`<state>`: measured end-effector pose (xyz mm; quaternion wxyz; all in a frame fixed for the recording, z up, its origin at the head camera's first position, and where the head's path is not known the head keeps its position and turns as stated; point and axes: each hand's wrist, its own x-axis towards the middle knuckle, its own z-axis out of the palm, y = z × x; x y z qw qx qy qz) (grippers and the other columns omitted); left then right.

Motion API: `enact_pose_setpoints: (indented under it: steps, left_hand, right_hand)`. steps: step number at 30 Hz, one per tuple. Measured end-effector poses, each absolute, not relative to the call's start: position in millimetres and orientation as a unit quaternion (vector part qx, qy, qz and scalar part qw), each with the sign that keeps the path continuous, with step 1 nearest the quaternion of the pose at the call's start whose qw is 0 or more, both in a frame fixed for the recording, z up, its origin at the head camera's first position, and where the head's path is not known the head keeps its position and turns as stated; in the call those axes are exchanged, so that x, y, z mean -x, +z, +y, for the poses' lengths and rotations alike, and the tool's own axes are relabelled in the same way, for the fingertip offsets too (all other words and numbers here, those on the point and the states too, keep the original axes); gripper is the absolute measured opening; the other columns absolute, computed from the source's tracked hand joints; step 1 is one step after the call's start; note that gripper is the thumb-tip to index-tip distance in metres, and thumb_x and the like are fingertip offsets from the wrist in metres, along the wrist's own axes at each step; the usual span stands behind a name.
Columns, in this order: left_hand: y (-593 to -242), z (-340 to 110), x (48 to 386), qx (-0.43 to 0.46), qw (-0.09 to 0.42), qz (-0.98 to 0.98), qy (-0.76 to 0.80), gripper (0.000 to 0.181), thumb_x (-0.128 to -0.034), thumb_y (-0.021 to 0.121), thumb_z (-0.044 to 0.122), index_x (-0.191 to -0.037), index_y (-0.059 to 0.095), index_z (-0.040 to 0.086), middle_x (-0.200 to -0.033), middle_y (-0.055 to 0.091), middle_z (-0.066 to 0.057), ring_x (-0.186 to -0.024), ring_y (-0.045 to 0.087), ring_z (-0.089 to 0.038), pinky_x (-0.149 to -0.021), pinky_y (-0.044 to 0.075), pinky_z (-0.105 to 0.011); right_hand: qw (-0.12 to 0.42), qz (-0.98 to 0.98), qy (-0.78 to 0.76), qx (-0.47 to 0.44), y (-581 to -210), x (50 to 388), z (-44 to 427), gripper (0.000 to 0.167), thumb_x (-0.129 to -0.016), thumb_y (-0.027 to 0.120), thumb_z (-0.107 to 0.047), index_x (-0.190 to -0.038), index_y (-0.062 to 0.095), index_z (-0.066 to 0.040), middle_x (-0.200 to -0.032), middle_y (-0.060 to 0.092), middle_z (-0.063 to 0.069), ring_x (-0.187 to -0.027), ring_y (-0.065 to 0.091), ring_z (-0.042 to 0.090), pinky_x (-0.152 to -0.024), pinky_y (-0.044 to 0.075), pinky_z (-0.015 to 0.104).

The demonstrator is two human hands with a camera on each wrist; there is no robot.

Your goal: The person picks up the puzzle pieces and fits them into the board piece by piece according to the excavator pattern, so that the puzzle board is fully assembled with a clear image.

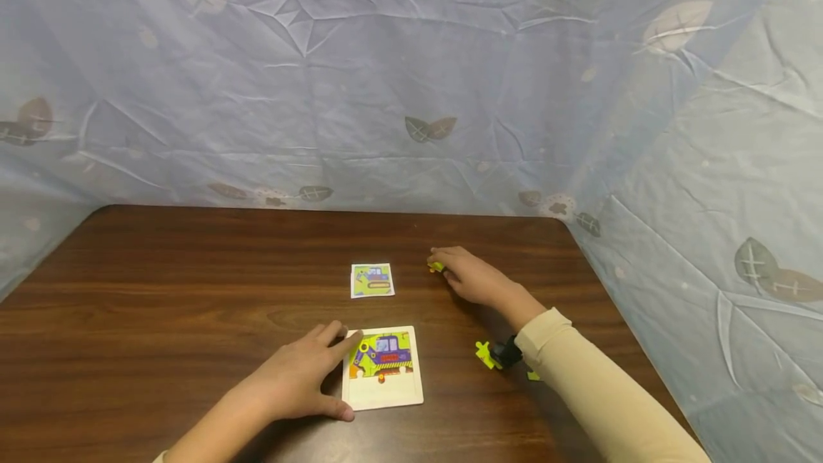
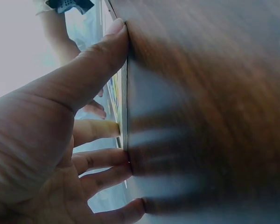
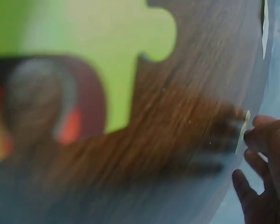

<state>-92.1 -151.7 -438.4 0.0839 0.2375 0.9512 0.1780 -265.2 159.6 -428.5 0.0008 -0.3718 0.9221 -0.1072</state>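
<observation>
My left hand is spread along the left side of a square puzzle tray. Its thumb touches the tray's lower-left edge, and the index finger reaches over the upper-left corner. The tray holds an excavator picture in its upper part, with bare pale board below. Farther off, my right hand pinches a small yellow-green puzzle piece low over the table; the fingers partly cover it. In the right wrist view that piece shows almost edge-on at the fingertips.
A small excavator picture card lies behind the tray. Below the right forearm lies a yellow-green puzzle piece, and another piece peeks out by the sleeve. A pale patterned cloth hangs around the brown wooden table.
</observation>
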Motion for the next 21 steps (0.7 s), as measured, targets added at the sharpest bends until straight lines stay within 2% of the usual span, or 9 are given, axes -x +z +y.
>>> enact_pose_setpoints:
  steps: [2, 5, 11, 16, 19, 21]
  left_hand:
    - [-439.0, -151.2, 92.0, -0.236, 0.085, 0.951, 0.179, 0.110, -0.0679, 0.090, 0.063, -0.157, 0.049, 0.013, -0.145, 0.051, -0.011, -0.136, 0.052, -0.037, -0.086, 0.057, -0.065]
    - [-439.2, -150.7, 91.9, -0.230, 0.088, 0.952, 0.180, 0.110, -0.0680, 0.090, 0.064, -0.158, 0.048, 0.015, -0.148, 0.051, -0.012, -0.139, 0.051, -0.039, -0.089, 0.055, -0.069]
    - [-438.5, -151.8, 91.7, -0.225, 0.091, 0.953, 0.181, 0.111, -0.0678, 0.090, 0.063, -0.158, 0.047, 0.015, -0.150, 0.050, -0.013, -0.142, 0.049, -0.041, -0.091, 0.054, -0.070]
    - [-438.3, -152.5, 91.3, -0.233, 0.089, 0.951, 0.183, 0.110, -0.0682, 0.090, 0.062, -0.158, 0.048, 0.013, -0.147, 0.051, -0.013, -0.139, 0.051, -0.040, -0.089, 0.056, -0.067]
    - [-437.8, -152.7, 90.4, -0.235, 0.088, 0.951, 0.183, 0.109, -0.0687, 0.090, 0.062, -0.157, 0.048, 0.013, -0.145, 0.052, -0.012, -0.137, 0.052, -0.038, -0.087, 0.057, -0.065]
    - [-437.6, -152.2, 90.2, -0.236, 0.087, 0.950, 0.183, 0.109, -0.0688, 0.090, 0.061, -0.157, 0.048, 0.013, -0.144, 0.052, -0.011, -0.136, 0.052, -0.038, -0.086, 0.057, -0.064]
  right_hand:
    - [0.010, 0.926, -0.099, 0.365, -430.1, 267.8, 157.8, 0.041, -0.103, 0.051, 0.005, -0.143, 0.060, -0.001, -0.155, 0.054, 0.022, -0.146, 0.049, 0.040, -0.121, 0.042, 0.052]
    - [0.014, 0.933, -0.083, 0.349, -429.4, 268.7, 155.3, 0.042, -0.104, 0.050, 0.005, -0.143, 0.060, -0.004, -0.148, 0.059, 0.021, -0.140, 0.054, 0.039, -0.118, 0.046, 0.050]
    - [0.024, 0.941, -0.061, 0.332, -424.0, 268.3, 157.1, 0.036, -0.103, 0.058, -0.001, -0.138, 0.065, -0.003, -0.123, 0.063, 0.015, -0.114, 0.060, 0.029, -0.098, 0.056, 0.043]
    - [0.032, 0.932, -0.092, 0.350, -422.2, 270.9, 163.2, 0.031, -0.100, 0.061, 0.000, -0.130, 0.066, 0.004, -0.105, 0.064, 0.014, -0.090, 0.054, 0.022, -0.080, 0.049, 0.037]
    - [0.036, 0.926, -0.116, 0.357, -423.2, 272.3, 165.9, 0.032, -0.100, 0.063, -0.001, -0.131, 0.065, 0.005, -0.104, 0.063, 0.016, -0.090, 0.058, 0.023, -0.081, 0.053, 0.038]
    - [0.039, 0.926, -0.127, 0.353, -424.7, 272.5, 168.1, 0.033, -0.101, 0.065, -0.004, -0.132, 0.064, 0.004, -0.111, 0.063, 0.017, -0.100, 0.064, 0.027, -0.088, 0.058, 0.041]
